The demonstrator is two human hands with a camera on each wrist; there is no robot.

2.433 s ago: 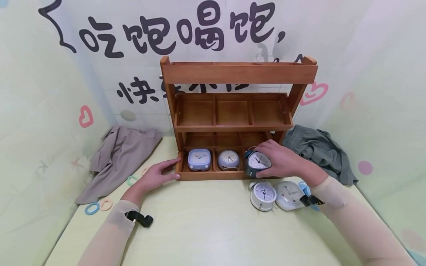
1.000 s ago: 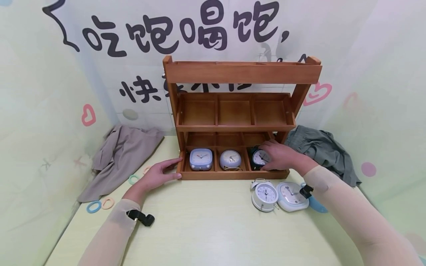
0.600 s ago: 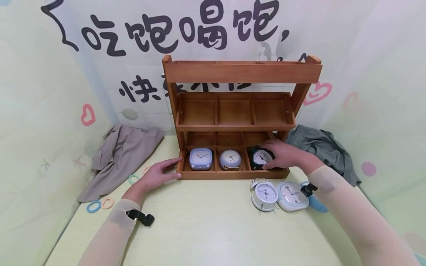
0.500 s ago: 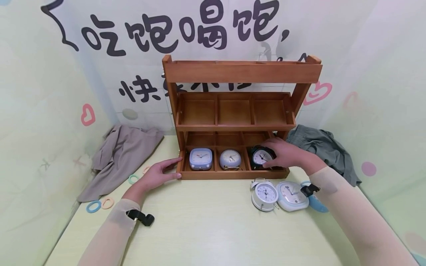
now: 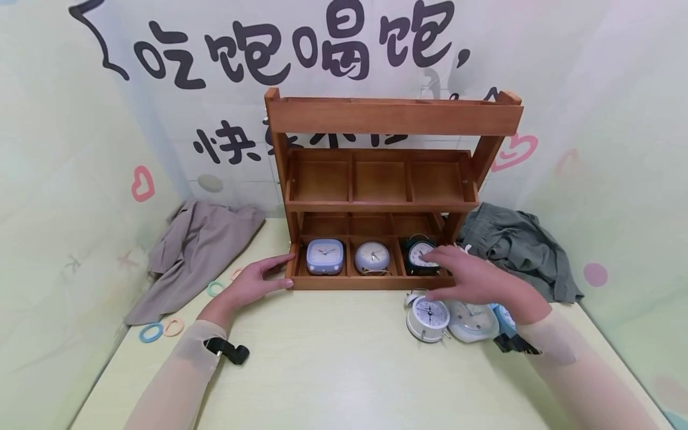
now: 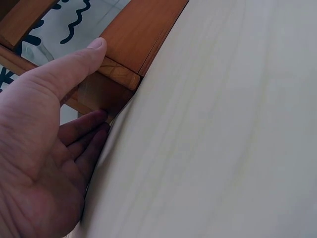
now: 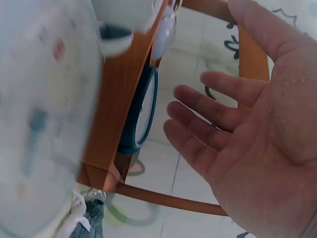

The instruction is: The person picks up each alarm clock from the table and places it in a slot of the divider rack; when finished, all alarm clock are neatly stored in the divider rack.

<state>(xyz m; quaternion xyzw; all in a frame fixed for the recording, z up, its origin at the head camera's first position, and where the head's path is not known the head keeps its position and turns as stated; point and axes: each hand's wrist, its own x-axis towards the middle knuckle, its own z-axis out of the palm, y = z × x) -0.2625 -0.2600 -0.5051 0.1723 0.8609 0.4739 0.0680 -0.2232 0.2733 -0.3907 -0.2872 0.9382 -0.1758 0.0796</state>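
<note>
A brown wooden shelf (image 5: 376, 285) stands against the back, its tiers divided into compartments. My left hand (image 5: 255, 283) holds its lower left end; in the left wrist view the thumb (image 6: 74, 69) lies on the front board and the fingers bend against the end. In the bottom tier sit a blue square alarm clock (image 5: 325, 257), a round lavender clock (image 5: 372, 258) and a dark teal alarm clock (image 5: 415, 263). My right hand (image 5: 475, 278) hovers before the dark clock, fingers spread and holding nothing; the right wrist view shows this clock (image 7: 141, 114) apart from the fingers.
In front of the shelf's right end are a white twin-bell alarm clock (image 5: 429, 319), a pale clock (image 5: 473, 322) and a blue object (image 5: 505, 321) partly hidden by my wrist. Cloths lie left (image 5: 196, 257) and right (image 5: 516, 248). Several coloured rings (image 5: 151, 332) lie left.
My right hand set the dark clock into the bottom right compartment, let go of it, and drew back toward me. My left hand stayed at the shelf's left end.
</note>
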